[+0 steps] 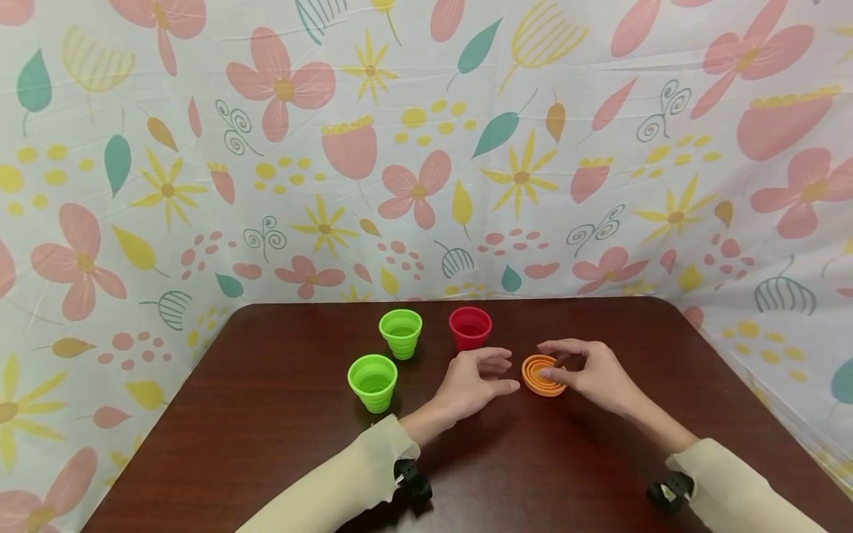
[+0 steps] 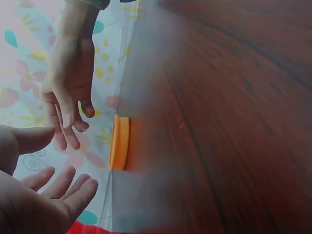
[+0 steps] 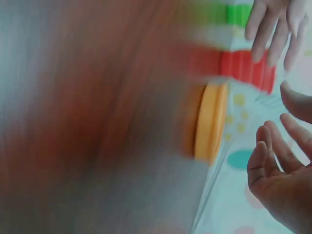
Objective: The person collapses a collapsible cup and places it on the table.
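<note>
A flattened orange collapsible cup lies on the table, its rings nested low. My right hand hovers over its right side with loosely bent fingers; the right wrist view shows a gap between that hand and the orange cup. To the cup's left my left hand is held in the air, thumb and fingers spread and holding nothing. Behind the left hand stands an expanded red cup, its lower part partly hidden by that hand in the head view.
Two expanded green cups stand upright left of the red one. The dark wooden table has rounded far corners. A flower-printed cloth hangs behind it and along the right side.
</note>
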Tool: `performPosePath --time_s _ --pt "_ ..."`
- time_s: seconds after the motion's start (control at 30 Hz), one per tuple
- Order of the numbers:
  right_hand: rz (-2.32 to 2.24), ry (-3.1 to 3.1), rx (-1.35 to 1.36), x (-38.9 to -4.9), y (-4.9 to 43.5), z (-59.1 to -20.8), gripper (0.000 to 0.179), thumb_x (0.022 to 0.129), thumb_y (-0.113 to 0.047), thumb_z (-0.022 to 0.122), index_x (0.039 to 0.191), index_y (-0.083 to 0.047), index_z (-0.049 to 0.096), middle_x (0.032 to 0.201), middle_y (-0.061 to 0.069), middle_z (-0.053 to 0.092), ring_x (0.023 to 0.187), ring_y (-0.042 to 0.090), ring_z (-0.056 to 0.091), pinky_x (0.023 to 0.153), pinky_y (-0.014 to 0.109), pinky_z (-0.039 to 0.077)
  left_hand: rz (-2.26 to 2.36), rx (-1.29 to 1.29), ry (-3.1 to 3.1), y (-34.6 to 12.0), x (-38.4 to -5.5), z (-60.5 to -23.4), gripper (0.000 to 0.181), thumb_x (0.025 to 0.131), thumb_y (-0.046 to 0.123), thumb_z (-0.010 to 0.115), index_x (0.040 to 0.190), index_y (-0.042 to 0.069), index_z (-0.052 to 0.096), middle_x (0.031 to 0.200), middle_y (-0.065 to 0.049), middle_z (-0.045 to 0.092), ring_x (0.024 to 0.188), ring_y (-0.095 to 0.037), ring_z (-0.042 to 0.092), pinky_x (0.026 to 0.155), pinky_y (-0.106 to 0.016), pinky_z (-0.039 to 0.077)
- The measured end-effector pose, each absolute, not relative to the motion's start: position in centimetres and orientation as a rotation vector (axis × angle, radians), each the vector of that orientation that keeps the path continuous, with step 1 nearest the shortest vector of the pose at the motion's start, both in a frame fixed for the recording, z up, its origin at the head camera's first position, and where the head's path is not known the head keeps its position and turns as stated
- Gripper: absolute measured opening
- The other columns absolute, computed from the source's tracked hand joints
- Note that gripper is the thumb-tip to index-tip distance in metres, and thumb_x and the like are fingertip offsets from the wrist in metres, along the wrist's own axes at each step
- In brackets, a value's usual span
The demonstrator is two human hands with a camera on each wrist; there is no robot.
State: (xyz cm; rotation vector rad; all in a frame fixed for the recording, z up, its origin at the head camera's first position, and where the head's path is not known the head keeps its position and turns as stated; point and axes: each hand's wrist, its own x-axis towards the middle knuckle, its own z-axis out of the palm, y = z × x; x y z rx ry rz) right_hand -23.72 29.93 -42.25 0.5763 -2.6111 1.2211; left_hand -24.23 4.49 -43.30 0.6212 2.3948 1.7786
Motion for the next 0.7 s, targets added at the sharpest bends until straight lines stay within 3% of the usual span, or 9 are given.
performPosePath --time_s 0.2,0.33,0.47,0.7 --pt "1.263 -2.605 0.535 -21.7 27.1 -42.0 0.028 0.088 -0.014 0.088 0.115 -0.011 0.080 0.103 0.006 0.077 0.082 0.017 0.068 0.071 0.032 0.060 1.830 0.661 2.417 2.9 -23.3 -43.0 0.019 0.093 0.017 0.082 0.112 0.015 0.077 0.102 0.007 0.077 0.095 -0.008 0.070 0.088 -0.026 0.057" --pt "1.320 -2.566 0.542 -20.5 25.4 -42.0 0.020 0.087 -0.014 0.088 0.106 -0.015 0.081 0.100 0.003 0.076 0.081 0.015 0.069 0.072 0.033 0.062 1.850 0.670 2.433 1.9 -22.6 -43.1 0.012 0.095 0.016 0.080 0.106 0.012 0.076 0.096 0.011 0.074 0.091 -0.007 0.068 0.085 -0.027 0.057" --pt "1.365 -2.554 0.527 -19.4 24.0 -41.9 0.017 0.088 -0.014 0.088 0.103 -0.017 0.081 0.094 -0.003 0.075 0.082 0.014 0.070 0.070 0.030 0.061 1.854 0.690 2.447 1.2 -21.8 -43.2 0.005 0.095 0.014 0.078 0.100 0.013 0.076 0.091 0.010 0.073 0.087 -0.009 0.066 0.084 -0.032 0.057" --pt "1.452 -2.547 0.536 -18.2 22.1 -41.4 0.016 0.089 -0.013 0.087 0.103 -0.012 0.081 0.090 -0.006 0.074 0.081 0.014 0.069 0.070 0.029 0.060 1.911 0.724 2.354 0.4 -20.9 -43.1 0.004 0.096 0.007 0.075 0.097 0.011 0.073 0.088 0.004 0.071 0.077 -0.013 0.069 0.074 -0.026 0.058"
